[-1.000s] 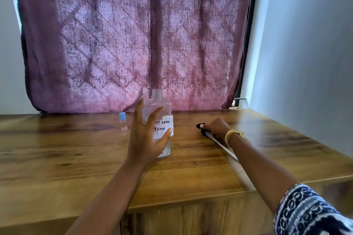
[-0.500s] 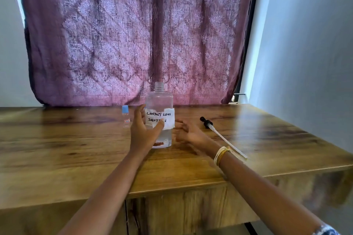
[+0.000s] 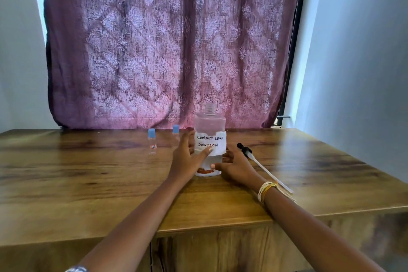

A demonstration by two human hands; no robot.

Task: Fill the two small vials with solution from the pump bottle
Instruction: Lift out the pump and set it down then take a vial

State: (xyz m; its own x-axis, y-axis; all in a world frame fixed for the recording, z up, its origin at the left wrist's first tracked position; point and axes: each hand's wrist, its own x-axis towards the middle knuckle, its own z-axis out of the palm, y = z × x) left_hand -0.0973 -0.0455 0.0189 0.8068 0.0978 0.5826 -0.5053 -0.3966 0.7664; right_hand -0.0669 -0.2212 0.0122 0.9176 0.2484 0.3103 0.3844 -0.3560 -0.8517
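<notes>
Both hands clasped round clear bottle (image 3: 209, 139), upright mid-table (image 3: 88, 194), neck uncapped: left hand (image 3: 187, 159) curled on its left side, right hand (image 3: 236, 165) on its lower right. Two blue-capped vials (image 3: 152, 144) (image 3: 175, 133) upright just left. Pump (image 3: 260, 164) flat, just right.

Mauve damask curtain (image 3: 172, 46), blue-capped vials (image 3: 152, 142) (clear), wood-grain table (image 3: 88, 183)

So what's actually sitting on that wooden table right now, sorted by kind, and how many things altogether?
Small vials with blue caps: 2, one at, the other partly behind the left hand
Clear bottle labelled contact lens solution, neck open: 1
Pump head with its long tube, lying flat: 1
Total: 4
</notes>
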